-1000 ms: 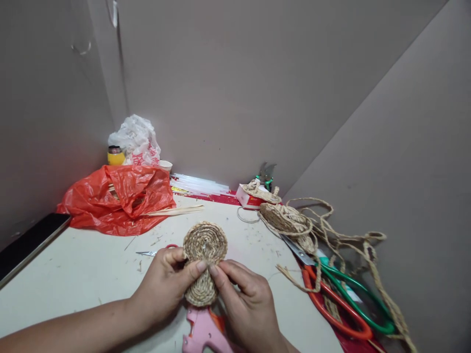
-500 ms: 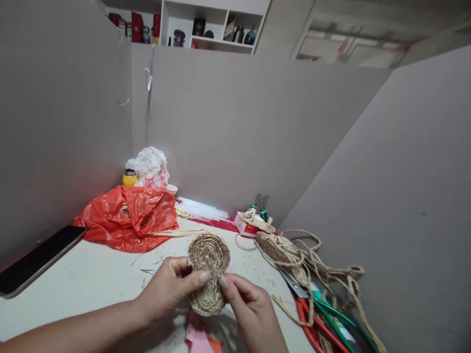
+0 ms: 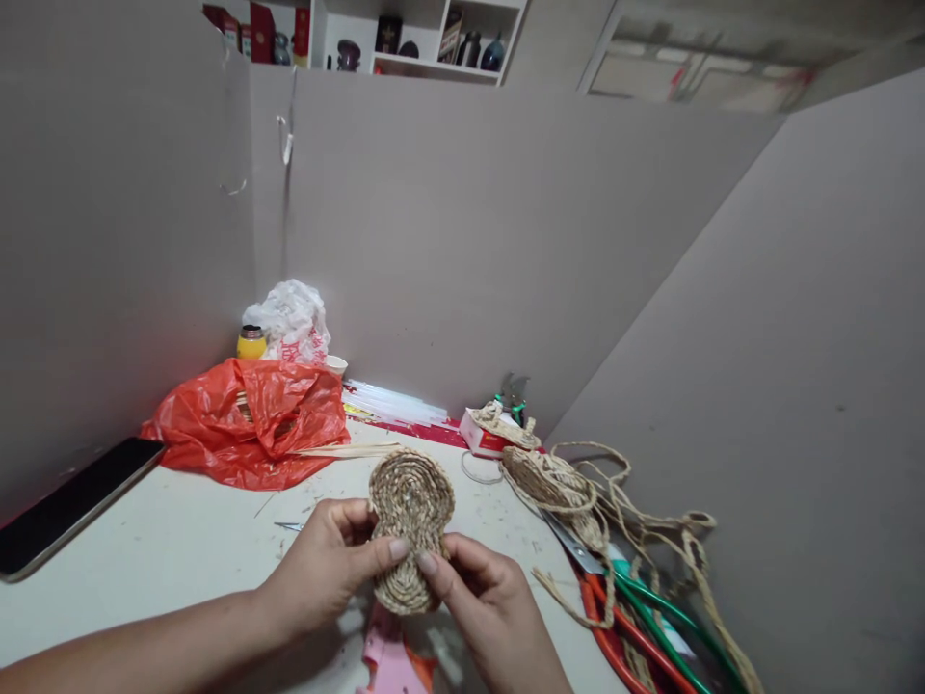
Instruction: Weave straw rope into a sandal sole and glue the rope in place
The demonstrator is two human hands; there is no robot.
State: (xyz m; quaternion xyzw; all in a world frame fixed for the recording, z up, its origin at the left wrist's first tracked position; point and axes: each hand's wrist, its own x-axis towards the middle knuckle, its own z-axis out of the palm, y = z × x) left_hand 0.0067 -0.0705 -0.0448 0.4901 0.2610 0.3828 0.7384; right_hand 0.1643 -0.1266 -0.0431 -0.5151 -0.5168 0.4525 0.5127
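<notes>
A woven straw piece (image 3: 410,492), coiled and shaped like a figure eight, is held upright above the table. My left hand (image 3: 329,559) pinches its left side at the narrow waist, thumb on the front face. From the right, my right hand (image 3: 484,593) grips the same waist, its thumb close to the left thumb. The fingers behind the piece are partly hidden. Below it lies a pink and orange object (image 3: 390,655), partly covered by the piece.
A red plastic bag (image 3: 252,424) and a phone (image 3: 76,501) lie left. At the right are coiled straw cord (image 3: 553,482), red-handled scissors (image 3: 614,636) and green-handled ones (image 3: 672,627). Behind stands a small box (image 3: 481,436); white sticks (image 3: 397,405) lie near the partition.
The view has shifted slightly. My right thumb has moved a little left and down across the woven piece, nearer the left thumb. Both hands keep their hold.
</notes>
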